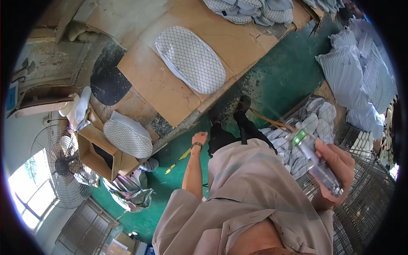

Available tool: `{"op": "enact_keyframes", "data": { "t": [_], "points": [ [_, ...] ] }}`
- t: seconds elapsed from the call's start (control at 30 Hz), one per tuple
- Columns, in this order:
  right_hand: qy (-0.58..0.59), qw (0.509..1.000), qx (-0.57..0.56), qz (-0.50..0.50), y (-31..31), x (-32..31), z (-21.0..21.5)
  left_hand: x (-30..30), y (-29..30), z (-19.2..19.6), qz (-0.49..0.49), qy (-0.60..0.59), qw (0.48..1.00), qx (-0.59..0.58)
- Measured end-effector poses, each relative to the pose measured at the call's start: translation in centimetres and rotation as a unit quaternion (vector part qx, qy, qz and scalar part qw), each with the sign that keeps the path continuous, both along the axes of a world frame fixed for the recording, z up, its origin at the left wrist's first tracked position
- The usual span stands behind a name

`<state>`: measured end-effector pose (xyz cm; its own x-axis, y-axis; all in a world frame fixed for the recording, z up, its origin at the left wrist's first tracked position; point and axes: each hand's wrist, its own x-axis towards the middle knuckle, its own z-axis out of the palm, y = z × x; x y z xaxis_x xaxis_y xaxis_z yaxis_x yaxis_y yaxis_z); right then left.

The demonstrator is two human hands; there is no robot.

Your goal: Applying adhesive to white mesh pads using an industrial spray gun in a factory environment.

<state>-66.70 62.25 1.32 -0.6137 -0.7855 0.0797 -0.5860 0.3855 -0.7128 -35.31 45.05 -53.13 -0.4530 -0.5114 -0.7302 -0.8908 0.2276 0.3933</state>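
Observation:
My right hand (335, 170) is raised at the right, fingers wrapped round a silver metal spray gun (318, 163) with a green ring at one end. Beside that ring runs a tan hose (270, 120); where it joins is not clear. Hanging low at my side, my left hand (199, 138) is curled into a loose fist with nothing seen in it, close to the table's near edge. On the cardboard sheet (165, 95) over the table lies a long oval quilted pad (190, 59), white with dark crossed lines. Neither hand touches it.
Another quilted pad (128, 135) leans by an open cardboard box (100, 153) at the left, near a standing fan (62, 166). More pads (255, 10) are heaped at the far end. White sacks (357, 63), a pad pile (312, 123) and wire racks (369, 191) stand right.

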Motion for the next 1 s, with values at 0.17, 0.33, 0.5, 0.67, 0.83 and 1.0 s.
{"op": "enact_keyframes", "data": {
  "t": [0.17, 0.33, 0.5, 0.67, 0.83, 1.0],
  "points": [
    [0.019, 1.000, 0.019, 0.001, 1.1, 0.4, -0.3, 5.7, 1.6, -2.3, 0.240, -0.114, 0.946, 0.184],
    [-0.044, 0.998, 0.024, 0.046, 2.4, 0.3, -0.8, 6.1, 0.5, -2.0, 0.248, -0.093, 0.949, 0.173],
    [-0.047, 0.998, 0.007, 0.039, 4.3, -0.9, -1.0, 2.1, -0.1, -1.1, 0.403, 0.023, 0.900, 0.163],
    [-0.092, 0.990, 0.035, 0.102, 6.4, -3.2, -1.1, -1.8, 2.7, -0.1, 0.457, 0.084, 0.870, 0.167],
    [-0.073, 0.992, 0.018, 0.106, 8.7, -5.7, -1.4, -2.8, 7.3, 0.0, 0.476, 0.082, 0.858, 0.171],
    [-0.037, 0.994, 0.026, 0.095, 11.2, -8.3, -1.7, -4.0, 10.3, 1.2, 0.544, 0.103, 0.817, 0.161]
  ]
}}
